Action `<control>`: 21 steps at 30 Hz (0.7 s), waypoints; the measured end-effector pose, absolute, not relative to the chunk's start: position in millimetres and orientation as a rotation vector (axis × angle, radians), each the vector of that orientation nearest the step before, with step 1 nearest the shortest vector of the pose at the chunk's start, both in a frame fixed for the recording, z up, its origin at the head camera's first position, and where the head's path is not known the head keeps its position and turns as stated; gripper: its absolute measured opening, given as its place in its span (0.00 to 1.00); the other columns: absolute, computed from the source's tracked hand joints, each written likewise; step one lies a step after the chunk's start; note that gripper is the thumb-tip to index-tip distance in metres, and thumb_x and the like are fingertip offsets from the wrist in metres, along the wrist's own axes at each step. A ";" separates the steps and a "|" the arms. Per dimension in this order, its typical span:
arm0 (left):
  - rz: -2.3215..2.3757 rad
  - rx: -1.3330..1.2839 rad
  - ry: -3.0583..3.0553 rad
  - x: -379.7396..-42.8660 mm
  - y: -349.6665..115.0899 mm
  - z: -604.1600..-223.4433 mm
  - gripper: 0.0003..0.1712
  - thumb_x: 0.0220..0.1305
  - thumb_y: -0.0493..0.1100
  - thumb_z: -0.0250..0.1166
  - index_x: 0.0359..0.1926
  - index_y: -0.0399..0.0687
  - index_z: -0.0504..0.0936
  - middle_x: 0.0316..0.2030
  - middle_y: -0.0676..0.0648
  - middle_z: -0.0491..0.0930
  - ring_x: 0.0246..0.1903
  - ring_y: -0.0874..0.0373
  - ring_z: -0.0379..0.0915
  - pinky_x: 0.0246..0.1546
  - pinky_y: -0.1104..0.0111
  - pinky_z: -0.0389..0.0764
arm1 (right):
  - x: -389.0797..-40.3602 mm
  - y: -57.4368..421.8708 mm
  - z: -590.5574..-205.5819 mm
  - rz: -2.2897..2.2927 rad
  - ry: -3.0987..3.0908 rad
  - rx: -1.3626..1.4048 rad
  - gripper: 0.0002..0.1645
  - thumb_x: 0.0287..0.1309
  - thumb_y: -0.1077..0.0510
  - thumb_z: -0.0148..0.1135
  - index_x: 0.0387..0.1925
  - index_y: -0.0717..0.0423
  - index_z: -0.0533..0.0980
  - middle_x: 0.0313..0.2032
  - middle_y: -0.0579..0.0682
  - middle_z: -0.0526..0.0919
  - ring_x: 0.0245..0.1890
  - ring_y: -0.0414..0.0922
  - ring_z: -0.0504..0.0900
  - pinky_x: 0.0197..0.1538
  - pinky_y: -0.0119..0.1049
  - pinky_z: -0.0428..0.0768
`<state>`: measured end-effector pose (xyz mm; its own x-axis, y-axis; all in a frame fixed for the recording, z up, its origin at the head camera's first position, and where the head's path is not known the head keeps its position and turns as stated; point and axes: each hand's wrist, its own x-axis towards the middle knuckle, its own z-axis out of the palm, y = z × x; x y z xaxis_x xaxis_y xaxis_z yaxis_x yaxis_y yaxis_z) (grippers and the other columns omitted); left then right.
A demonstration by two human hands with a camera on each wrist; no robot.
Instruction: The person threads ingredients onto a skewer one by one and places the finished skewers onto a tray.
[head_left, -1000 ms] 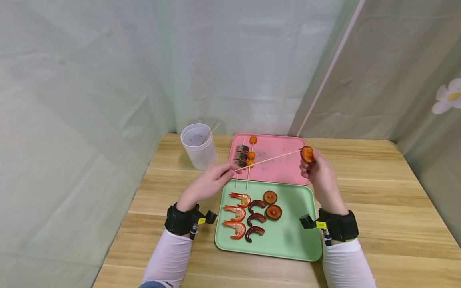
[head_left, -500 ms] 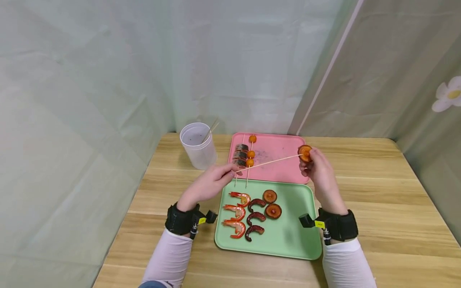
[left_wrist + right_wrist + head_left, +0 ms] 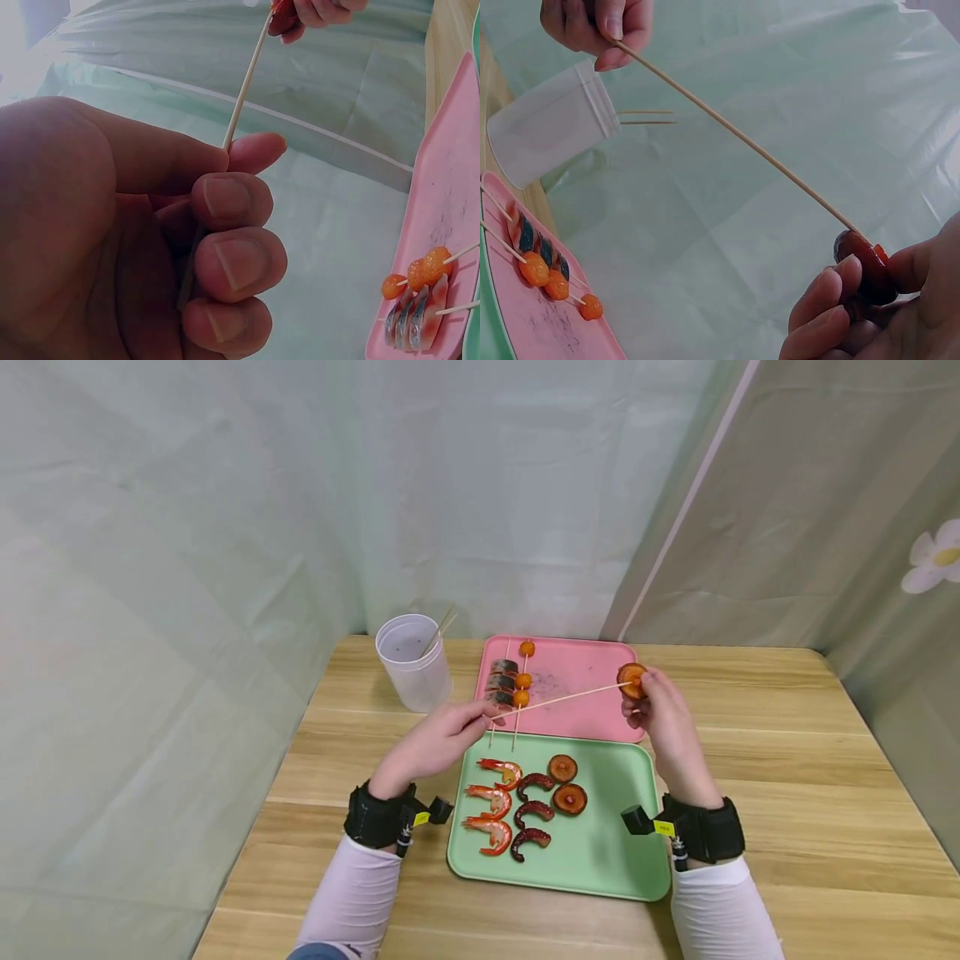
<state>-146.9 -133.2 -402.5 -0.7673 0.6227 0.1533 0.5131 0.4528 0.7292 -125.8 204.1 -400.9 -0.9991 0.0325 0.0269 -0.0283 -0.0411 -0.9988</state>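
My left hand (image 3: 442,739) grips a bamboo skewer (image 3: 562,697) near one end, its fingers curled round it in the left wrist view. The skewer slants up to the right, over the pink tray. A brown mushroom cap (image 3: 632,680) is pinched between the fingers and thumb of my right hand (image 3: 671,727), its orange underside toward the head camera. At the middle of that underside, the skewer's far end meets the mushroom; how deep it goes cannot be told. In the right wrist view the mushroom (image 3: 866,266) is seen edge-on, with the skewer (image 3: 735,131) against it.
A pink tray (image 3: 585,714) holds a skewer of fish pieces (image 3: 501,682) and one of orange balls (image 3: 522,681). Nearer stands a green tray (image 3: 615,860) with shrimps (image 3: 491,802), dark curled tentacles (image 3: 534,812) and two mushrooms (image 3: 569,799). A white cup (image 3: 416,672) with skewers stands left.
My right hand has shifted slightly left with the mushroom. The skewer's end, at the cap's left rim before, now lies at its middle. My left hand has hardly moved.
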 end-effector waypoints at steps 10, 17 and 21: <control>1.181 1.015 2.582 -146.6 -133.2 -402.3 0.15 0.84 0.38 0.54 0.59 0.40 0.85 0.46 0.48 0.86 0.40 0.57 0.76 0.47 0.59 0.79 | -124.6 203.6 -399.9 2.198 -2.157 0.026 0.22 0.88 0.48 0.39 0.61 0.62 0.68 0.37 0.48 0.73 0.34 0.42 0.72 0.38 0.32 0.73; 1.171 0.980 2.584 -145.4 -132.8 -401.3 0.15 0.85 0.38 0.53 0.58 0.40 0.85 0.48 0.44 0.86 0.43 0.53 0.78 0.50 0.56 0.81 | -123.9 202.9 -400.7 2.155 -2.170 0.065 0.25 0.88 0.49 0.39 0.66 0.66 0.67 0.38 0.50 0.74 0.35 0.42 0.72 0.38 0.31 0.72; 1.172 0.963 2.595 -145.5 -132.6 -400.5 0.15 0.84 0.38 0.53 0.57 0.39 0.85 0.48 0.44 0.86 0.44 0.54 0.78 0.52 0.55 0.80 | -123.3 202.9 -399.9 2.133 -2.178 0.074 0.26 0.88 0.49 0.40 0.67 0.67 0.67 0.38 0.50 0.74 0.35 0.43 0.72 0.38 0.31 0.71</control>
<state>-145.5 -132.6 -400.5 -0.7866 0.6032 0.1318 0.4976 0.4930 0.7137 -123.3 202.9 -399.9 -0.9946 0.0294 0.0996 -0.0990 0.0225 -0.9948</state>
